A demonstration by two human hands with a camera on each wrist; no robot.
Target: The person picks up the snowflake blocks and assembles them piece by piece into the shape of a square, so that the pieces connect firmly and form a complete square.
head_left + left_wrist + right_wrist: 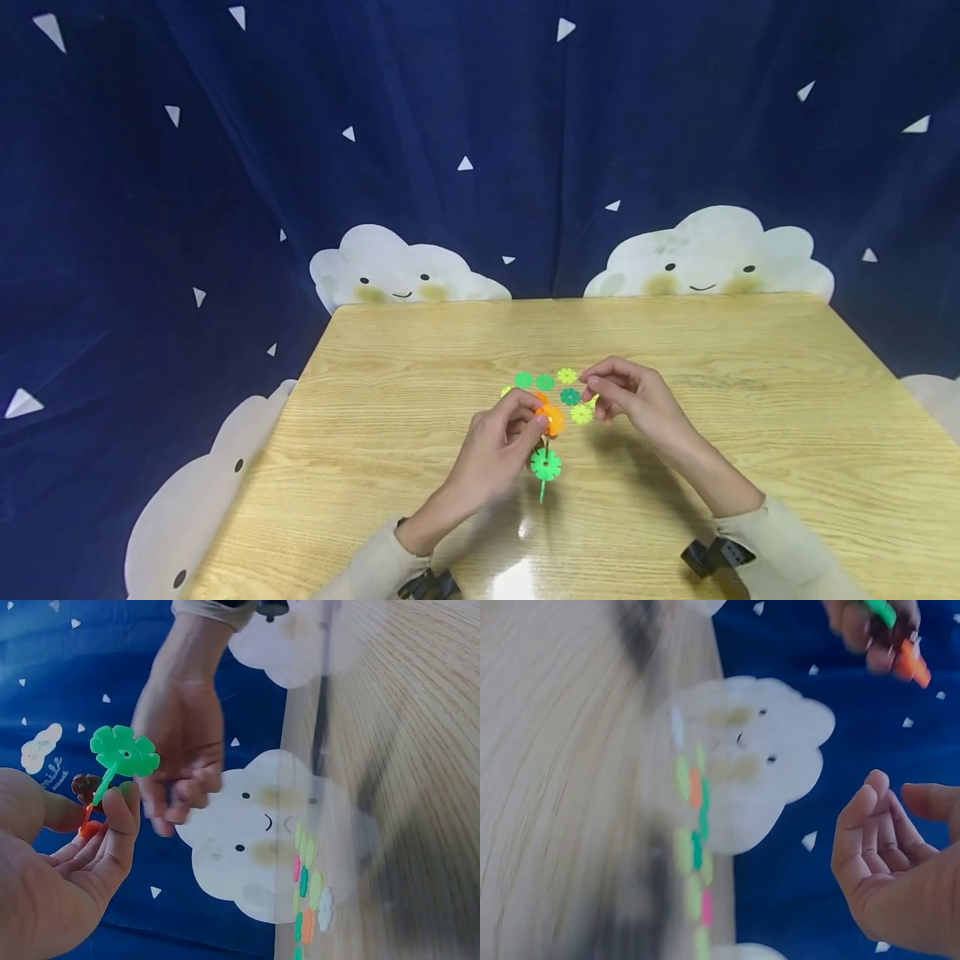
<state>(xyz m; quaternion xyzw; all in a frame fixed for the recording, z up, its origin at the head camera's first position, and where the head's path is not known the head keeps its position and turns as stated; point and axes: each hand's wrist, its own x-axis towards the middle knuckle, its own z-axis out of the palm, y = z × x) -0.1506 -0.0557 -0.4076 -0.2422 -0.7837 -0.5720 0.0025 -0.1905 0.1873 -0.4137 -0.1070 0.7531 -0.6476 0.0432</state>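
Observation:
My left hand (495, 442) pinches a small joined group of notched plastic snowflake discs between thumb and fingers, raised over the table. An orange disc (557, 422) sits at the fingertips, with a bright green disc (539, 468) below it and another green one edge-on under that. A brown disc (84, 784) shows behind the thumb in the left wrist view. Across from it, my right hand (637, 404) hovers near the loose discs. Its fingers are loosely bent with a gap to the thumb, and the right wrist view shows nothing in them.
Loose discs lie flat beyond the hands: light green (523, 380), dark green (565, 397), yellow (581, 419) and several others, including pink (707, 907) and white (326, 909). The wooden table (375, 400) ends at a dark blue curtain (420, 100) printed with clouds and triangles.

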